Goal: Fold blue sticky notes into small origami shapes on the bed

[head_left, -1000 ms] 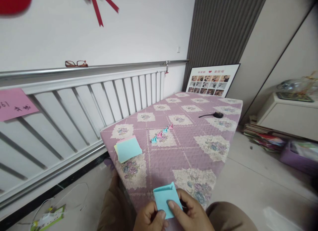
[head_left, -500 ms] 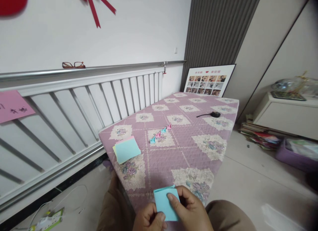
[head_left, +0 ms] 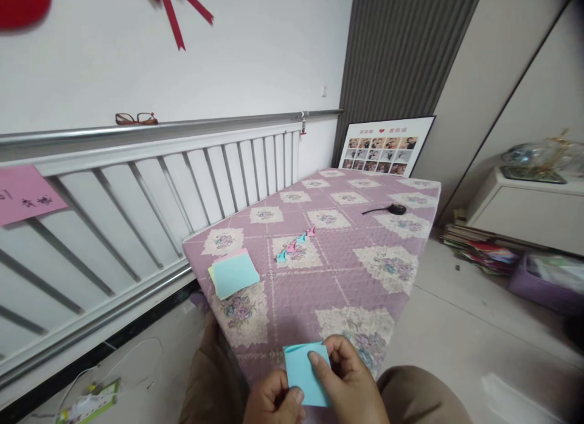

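Between my hands is a folded sheet of light-blue paper (head_left: 303, 378), held above the near end of the cloth-covered table. My left hand (head_left: 275, 399) pinches its lower left edge between thumb and fingers. My right hand (head_left: 349, 381) grips the right side, thumb flat on the front face and fingers behind. Layers of the fold part slightly along the top edge. Farther in stands a slanting row of small folded paper pieces (head_left: 291, 246), pink and blue by turns. To their left lies a stack of paper sheets (head_left: 235, 275), blue on top, with pink and yellow edges showing.
A flowered purple tablecloth (head_left: 314, 296) covers the table. A black object with a strap (head_left: 396, 209) lies on its far right. Along the left runs a white radiator (head_left: 191, 180), with glasses (head_left: 135, 118) on the pipe above. A photo board (head_left: 385, 147) leans behind the table.
Hands and paper stay nearly in place. The gap between the layers at the paper's top edge looks slightly different. The whole view has shifted a little.
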A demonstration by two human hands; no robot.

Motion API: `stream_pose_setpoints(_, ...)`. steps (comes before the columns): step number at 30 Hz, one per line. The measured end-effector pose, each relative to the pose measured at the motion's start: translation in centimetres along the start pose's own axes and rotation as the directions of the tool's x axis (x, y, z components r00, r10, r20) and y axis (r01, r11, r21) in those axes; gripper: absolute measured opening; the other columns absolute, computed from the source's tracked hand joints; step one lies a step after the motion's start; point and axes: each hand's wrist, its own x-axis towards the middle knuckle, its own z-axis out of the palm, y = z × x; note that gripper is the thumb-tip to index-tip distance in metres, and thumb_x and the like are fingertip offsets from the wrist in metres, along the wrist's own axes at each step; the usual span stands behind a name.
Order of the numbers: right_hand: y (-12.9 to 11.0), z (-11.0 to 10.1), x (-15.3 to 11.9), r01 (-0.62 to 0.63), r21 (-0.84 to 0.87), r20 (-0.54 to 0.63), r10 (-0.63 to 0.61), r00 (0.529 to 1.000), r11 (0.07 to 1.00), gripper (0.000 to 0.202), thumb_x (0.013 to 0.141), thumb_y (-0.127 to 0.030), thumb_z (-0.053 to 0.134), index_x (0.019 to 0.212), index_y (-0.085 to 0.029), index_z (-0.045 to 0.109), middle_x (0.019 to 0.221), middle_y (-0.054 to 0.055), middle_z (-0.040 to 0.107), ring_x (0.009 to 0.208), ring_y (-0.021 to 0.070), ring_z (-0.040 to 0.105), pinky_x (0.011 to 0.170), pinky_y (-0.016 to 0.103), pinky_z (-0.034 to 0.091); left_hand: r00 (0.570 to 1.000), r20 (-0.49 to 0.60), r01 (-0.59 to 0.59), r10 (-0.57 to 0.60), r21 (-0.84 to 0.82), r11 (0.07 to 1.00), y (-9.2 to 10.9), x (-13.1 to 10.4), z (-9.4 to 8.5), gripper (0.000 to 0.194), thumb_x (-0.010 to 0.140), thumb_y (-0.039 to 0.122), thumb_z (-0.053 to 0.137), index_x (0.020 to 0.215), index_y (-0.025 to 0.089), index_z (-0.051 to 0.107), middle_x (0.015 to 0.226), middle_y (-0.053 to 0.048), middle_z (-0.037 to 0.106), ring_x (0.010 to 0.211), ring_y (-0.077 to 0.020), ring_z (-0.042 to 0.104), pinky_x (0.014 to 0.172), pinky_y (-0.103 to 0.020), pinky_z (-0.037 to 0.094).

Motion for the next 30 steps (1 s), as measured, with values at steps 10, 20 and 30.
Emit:
stream_pose_setpoints(10, 0.0, 0.0, 0.1, -0.200, 0.144, 0.144, 0.179, 0.973, 0.969, 0.045, 0.065, -0.060, 0.069, 0.063, -0.021, 0.046, 0.053, -0.008, 0.043, 0.048, 0.0084, 0.039, 0.048, 0.021, 0.032, 0.996, -0.034, -0.077, 0.079, 0.068, 0.995, -0.3, 0.2, -0.7, 0.033, 0.073, 0.045, 0.060, 0.060, 0.021, 0.043, 0.053, 0.002, 0.056, 0.049, -0.0127, 0.050, 0.054, -0.024, 0.037)
stream_pose_setpoints(20, 0.0, -1.1, 1.1, -0.096, -0.020, 0.068, 0.097, 0.993, 0.995, 0.045, 0.063, -0.053, 0.071, 0.093, -0.022, 0.059, 0.076, 0.000, 0.062, 0.068, 0.0174, 0.058, 0.063, 0.029, 0.047, 0.982, -0.049, -0.160, 0.180, 0.282, 0.946, 0.2, 0.4, -2.8, 0.029, 0.077, 0.039, 0.056, 0.058, 0.020, 0.042, 0.055, 0.005, 0.042, 0.056, -0.0119, 0.039, 0.056, -0.024, 0.030)
stream_pose_setpoints(30, -3.7, -0.7, 1.0, 0.102, -0.334, 0.392, 0.039, 0.919, 0.937, 0.023, 0.070, -0.031, 0.065, 0.091, -0.022, 0.068, 0.079, 0.000, 0.065, 0.073, 0.0169, 0.058, 0.066, 0.026, 0.046, 0.955, 0.100, -0.283, 0.279, 0.587, 0.759, 3.1, -0.5, -3.2, 0.016, 0.074, 0.022, 0.056, 0.059, 0.019, 0.049, 0.063, 0.002, 0.052, 0.061, -0.0131, 0.046, 0.058, -0.024, 0.029)
